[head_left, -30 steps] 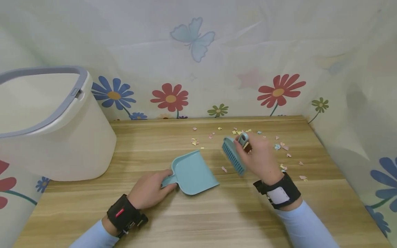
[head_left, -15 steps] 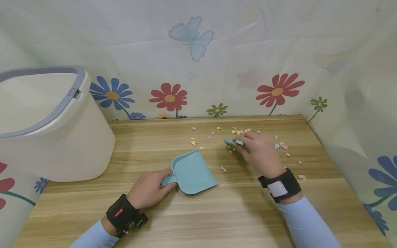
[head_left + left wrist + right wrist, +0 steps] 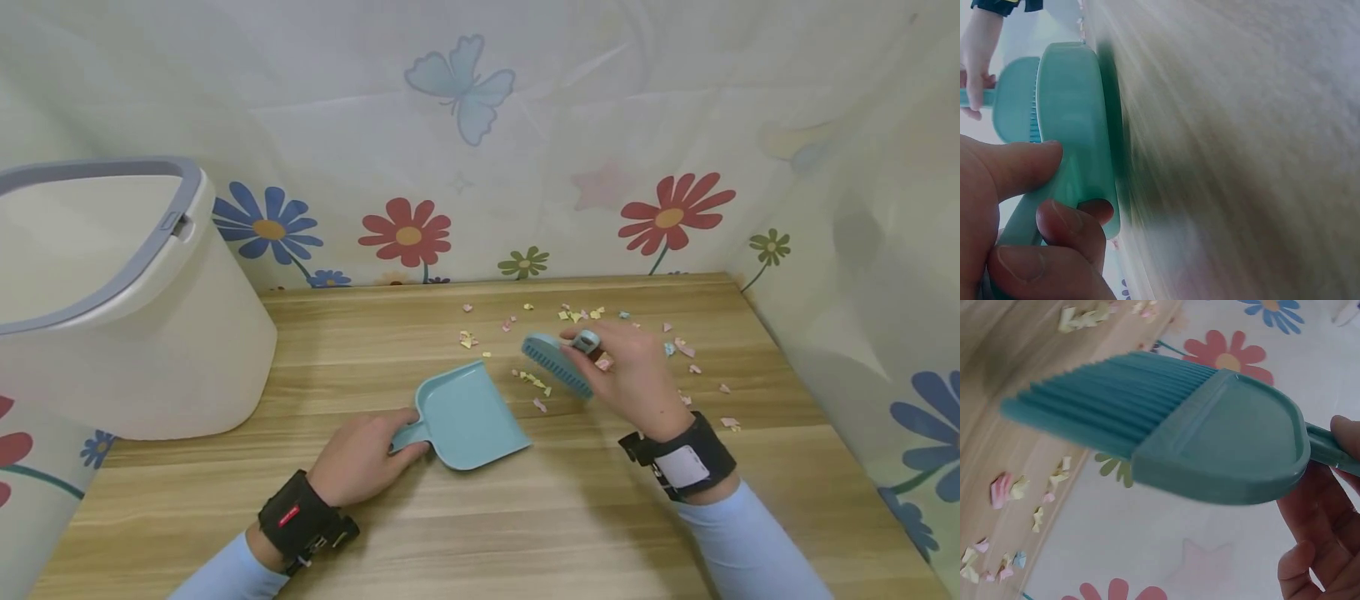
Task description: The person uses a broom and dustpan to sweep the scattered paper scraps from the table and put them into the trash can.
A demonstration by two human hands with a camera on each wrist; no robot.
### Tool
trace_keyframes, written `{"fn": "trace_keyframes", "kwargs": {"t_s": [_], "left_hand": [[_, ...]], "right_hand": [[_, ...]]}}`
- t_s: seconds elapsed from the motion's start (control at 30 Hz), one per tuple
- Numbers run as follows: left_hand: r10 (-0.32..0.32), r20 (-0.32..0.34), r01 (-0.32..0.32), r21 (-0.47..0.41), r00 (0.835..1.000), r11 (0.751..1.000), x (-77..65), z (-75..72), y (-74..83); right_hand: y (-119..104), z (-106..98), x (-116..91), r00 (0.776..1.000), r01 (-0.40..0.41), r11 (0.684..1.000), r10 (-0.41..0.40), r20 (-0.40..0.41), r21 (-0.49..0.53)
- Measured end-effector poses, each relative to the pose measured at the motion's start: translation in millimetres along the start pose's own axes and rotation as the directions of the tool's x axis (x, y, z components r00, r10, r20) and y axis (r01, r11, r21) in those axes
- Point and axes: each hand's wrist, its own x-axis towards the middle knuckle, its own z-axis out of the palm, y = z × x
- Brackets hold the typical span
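Note:
My left hand (image 3: 363, 457) grips the handle of a light blue dustpan (image 3: 467, 417), which rests on the wooden table with its wide edge facing right. In the left wrist view, thumb and fingers wrap the dustpan's (image 3: 1075, 112) handle. My right hand (image 3: 633, 375) holds a matching blue hand brush (image 3: 557, 363) by its handle, right of and beyond the dustpan. The brush is tilted, bristles toward the left; in the right wrist view the bristles (image 3: 1110, 403) look raised off the table. A short row of yellow paper scraps (image 3: 534, 381) lies between brush and dustpan.
More paper scraps (image 3: 576, 316) are scattered along the back and right of the table (image 3: 480, 533). A large white bin (image 3: 202, 350) with a grey rim stands at the left. Flower-printed sheeting (image 3: 570, 150) encloses the back and sides.
The brush dipped to the table among yellow scraps, then lifted and tilted again. Those scraps now lie in a row nearer the dustpan. My left hand and the dustpan have stayed put.

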Motion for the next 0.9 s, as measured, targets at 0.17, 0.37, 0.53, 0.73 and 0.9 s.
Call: {"fn": "trace_keyframes", "kwargs": {"t_s": [0.17,0.37,0.53,0.73,0.9], "left_hand": [[0.005,-0.005,-0.005,-0.002,1.000,1.000,0.3,0.1,-0.3],[0.012,-0.001,-0.012,-0.012,1.000,1.000,0.1,0.2,-1.1],[-0.020,0.020,0.020,-0.011,1.000,1.000,-0.8,-2.0,-1.0],[-0.053,0.032,0.053,0.005,0.998,0.999,-0.7,-6.4,-1.1],[-0.076,0.039,0.075,0.016,0.996,0.997,-0.9,-7.8,-3.5]], "right_hand": [[5,11,-5,0.996,0.089,0.993,-0.086,0.033,-0.078],[5,32,-8,0.986,0.153,0.987,-0.150,0.067,-0.040],[4,47,-4,0.983,0.155,0.987,-0.150,0.104,-0.038],[8,30,2,0.961,0.148,0.986,-0.163,0.224,0.081],[13,-1,0,0.934,0.129,0.978,-0.176,0.310,0.166]]}}
